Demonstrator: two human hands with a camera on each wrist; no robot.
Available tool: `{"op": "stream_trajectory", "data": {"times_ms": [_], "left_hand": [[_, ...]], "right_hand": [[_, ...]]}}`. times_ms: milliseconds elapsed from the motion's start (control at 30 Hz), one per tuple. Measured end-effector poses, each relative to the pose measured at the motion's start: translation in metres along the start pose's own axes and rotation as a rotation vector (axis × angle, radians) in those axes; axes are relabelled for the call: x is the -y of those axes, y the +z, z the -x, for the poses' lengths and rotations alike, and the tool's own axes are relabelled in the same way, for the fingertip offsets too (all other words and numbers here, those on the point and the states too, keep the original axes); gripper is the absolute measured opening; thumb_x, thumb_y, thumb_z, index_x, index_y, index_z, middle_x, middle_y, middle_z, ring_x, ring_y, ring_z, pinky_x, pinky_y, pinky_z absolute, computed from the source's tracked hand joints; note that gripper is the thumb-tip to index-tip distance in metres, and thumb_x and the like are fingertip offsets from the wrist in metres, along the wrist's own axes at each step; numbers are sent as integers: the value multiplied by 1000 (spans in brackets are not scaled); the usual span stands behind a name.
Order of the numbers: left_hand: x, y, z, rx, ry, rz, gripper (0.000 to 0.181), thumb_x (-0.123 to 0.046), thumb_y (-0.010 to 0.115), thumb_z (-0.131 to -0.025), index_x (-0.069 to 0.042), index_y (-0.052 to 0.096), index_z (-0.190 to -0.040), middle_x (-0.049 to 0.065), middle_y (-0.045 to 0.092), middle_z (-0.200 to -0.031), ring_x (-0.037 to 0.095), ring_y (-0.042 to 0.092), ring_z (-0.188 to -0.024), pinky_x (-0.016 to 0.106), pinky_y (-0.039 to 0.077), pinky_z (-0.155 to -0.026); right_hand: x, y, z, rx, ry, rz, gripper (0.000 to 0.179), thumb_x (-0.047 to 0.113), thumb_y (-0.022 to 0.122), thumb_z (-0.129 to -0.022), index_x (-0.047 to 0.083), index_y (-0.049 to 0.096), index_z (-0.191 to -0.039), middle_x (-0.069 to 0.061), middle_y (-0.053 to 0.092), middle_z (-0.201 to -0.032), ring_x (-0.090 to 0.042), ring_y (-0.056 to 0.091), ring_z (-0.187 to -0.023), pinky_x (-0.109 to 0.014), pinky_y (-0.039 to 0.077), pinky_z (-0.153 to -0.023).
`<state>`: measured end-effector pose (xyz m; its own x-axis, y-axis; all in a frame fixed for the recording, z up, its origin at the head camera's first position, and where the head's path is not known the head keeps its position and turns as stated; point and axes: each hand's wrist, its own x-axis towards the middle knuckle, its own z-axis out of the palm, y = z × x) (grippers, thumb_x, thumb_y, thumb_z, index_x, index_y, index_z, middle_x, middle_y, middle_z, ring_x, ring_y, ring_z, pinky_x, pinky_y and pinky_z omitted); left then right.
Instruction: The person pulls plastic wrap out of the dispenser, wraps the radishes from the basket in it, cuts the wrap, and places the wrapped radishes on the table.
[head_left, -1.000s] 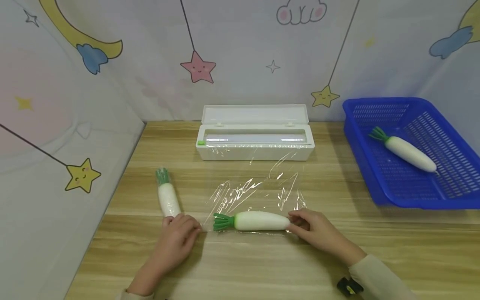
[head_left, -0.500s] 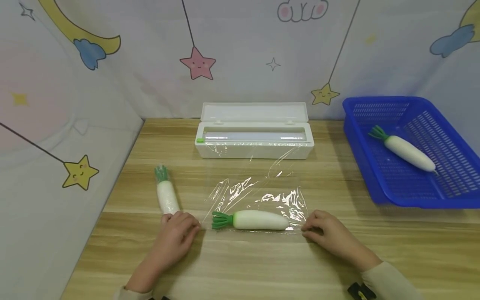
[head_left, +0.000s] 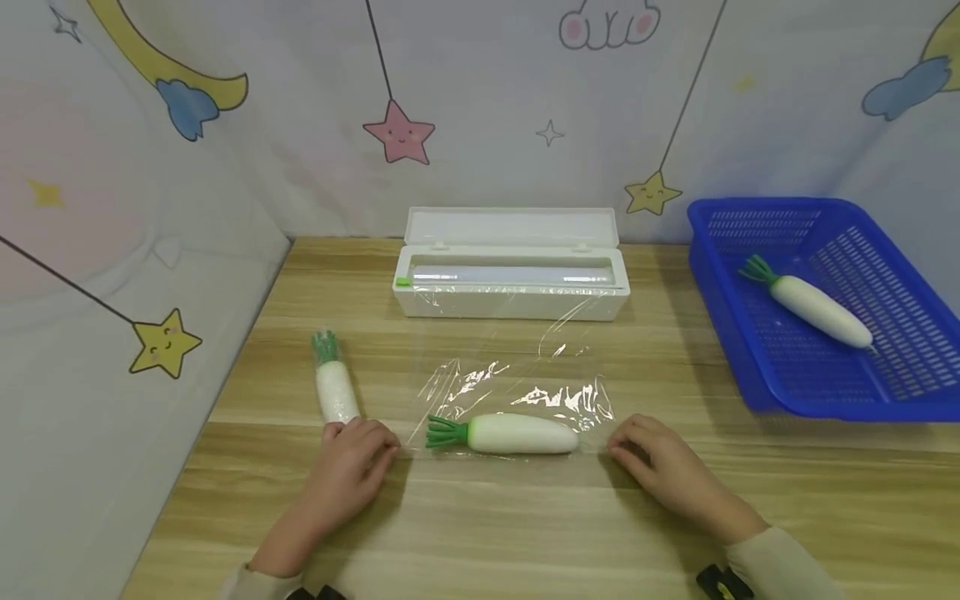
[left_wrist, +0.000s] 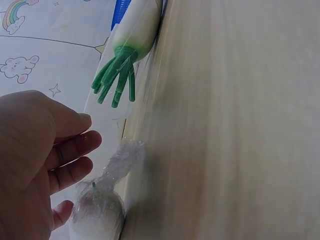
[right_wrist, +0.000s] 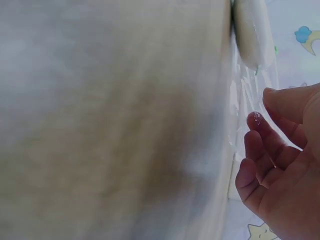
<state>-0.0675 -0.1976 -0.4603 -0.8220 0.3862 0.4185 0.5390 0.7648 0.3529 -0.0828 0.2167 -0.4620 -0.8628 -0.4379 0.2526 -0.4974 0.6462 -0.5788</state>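
A white radish (head_left: 521,434) with green stalks lies sideways on a sheet of cling film (head_left: 480,379), near the sheet's front edge. The film runs back to a white dispenser box (head_left: 513,305) with its lid up. My left hand (head_left: 352,458) pinches the film at its front left corner, thumb and finger together. Beside that hand lies a second radish (head_left: 337,390) wrapped in film; its twisted film end (left_wrist: 122,160) shows in the left wrist view. The front right corner is pinched by my right hand (head_left: 663,458), and film (right_wrist: 245,95) stretches from its fingers towards the radish.
At the right stands a blue basket (head_left: 723,333) holding another radish (head_left: 821,311), apparently unwrapped. A printed cloth (head_left: 480,175) hangs behind the wooden table (head_left: 510,533) and along its left side.
My right hand has moved right from the radish's tip to the film's corner. The radish's tip has been let go. My left hand has stayed nearly in place.
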Motion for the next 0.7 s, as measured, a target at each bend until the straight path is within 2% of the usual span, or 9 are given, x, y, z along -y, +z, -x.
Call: {"op": "stream_trajectory", "data": {"times_ms": [200, 333, 433, 700], "left_hand": [[0, -5, -9, 17, -29, -23, 16, -6, 75, -77, -16, 63, -81, -9, 64, -81, 11, 52, -79, 38, 29, -77], [1, -9, -17, 29, -61, -22, 18, -5, 76, -78, -17, 63, -80, -9, 65, -82, 11, 53, -79, 39, 29, -77], [3, -10, -22, 37, -77, -2, 15, -5, 73, -80, -17, 64, -82, -9, 65, -82, 11, 53, -79, 40, 30, -78], [10, -10, -31, 35, -92, 4, 14, -6, 71, -83, -17, 63, -82, -9, 63, -81, 12, 53, -80, 42, 30, -77]], "right_hand": [[2, -4, -8, -21, 27, -32, 11, 3, 72, -83, 13, 67, -86, 11, 62, -84, 0, 50, -76, -23, 46, -64], [3, -9, -15, -5, 95, -66, 6, 4, 70, -85, 9, 68, -89, 9, 61, -81, 1, 48, -69, -22, 44, -59], [1, -11, -20, 7, 144, -93, 1, 8, 67, -89, 7, 67, -90, 9, 61, -80, 0, 46, -67, -22, 43, -59], [-4, -10, -33, -8, 179, -127, 6, 12, 65, -91, 6, 67, -89, 8, 61, -79, -2, 46, -66, -22, 42, -59]]}}
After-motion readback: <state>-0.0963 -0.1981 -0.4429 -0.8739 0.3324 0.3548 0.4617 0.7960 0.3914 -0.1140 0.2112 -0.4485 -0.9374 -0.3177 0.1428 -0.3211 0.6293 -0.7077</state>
